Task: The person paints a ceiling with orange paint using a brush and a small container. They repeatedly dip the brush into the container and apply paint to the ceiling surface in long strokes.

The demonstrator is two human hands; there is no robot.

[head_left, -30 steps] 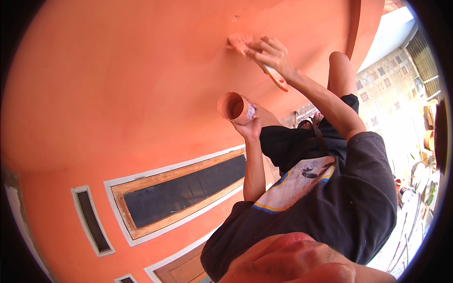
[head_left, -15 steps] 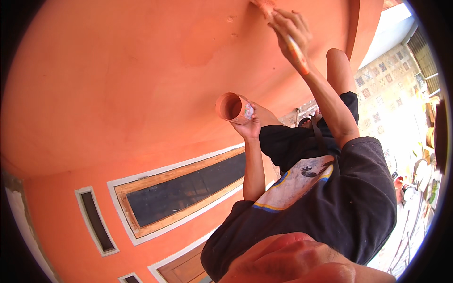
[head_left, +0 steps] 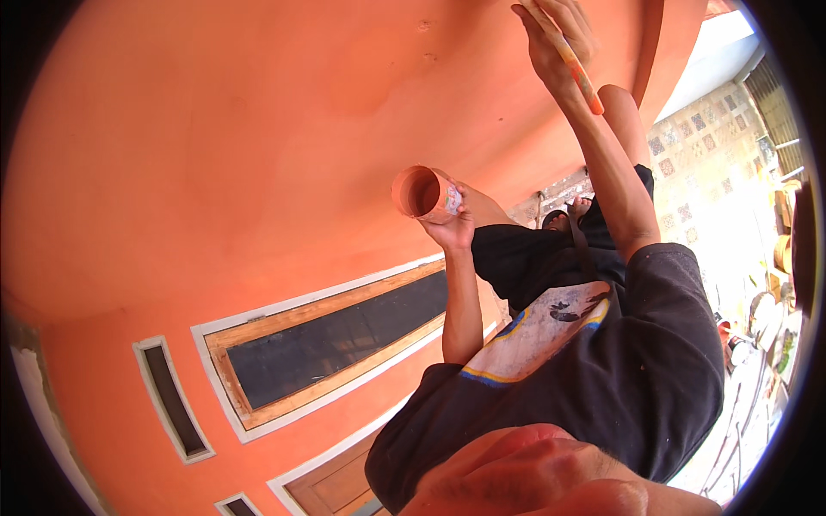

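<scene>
My left hand [head_left: 456,229] is wrapped round an orange paint-covered cup [head_left: 403,203], which has a pale label patch on its side. The cup's mouth faces me and its inside is coated orange. At the top edge, my right hand [head_left: 557,41] grips a paintbrush [head_left: 578,70] by its paint-smeared handle, whose end points back along my forearm. The brush's bristles lie out of view past the upper edge. Close to both hands spreads an orange wall [head_left: 232,163], with a few darker patches and small pits in its surface.
A wood-framed window [head_left: 335,344] with white trim and a narrow vent opening [head_left: 175,400] are set in the orange wall on the left. Below them shows part of a wooden door [head_left: 331,482]. Patterned tiles [head_left: 697,138] and assorted clutter [head_left: 766,318] lie at the right.
My right hand has moved up and to the right with the paintbrush, so the bristles have left the picture. The left hand and cup have barely shifted.
</scene>
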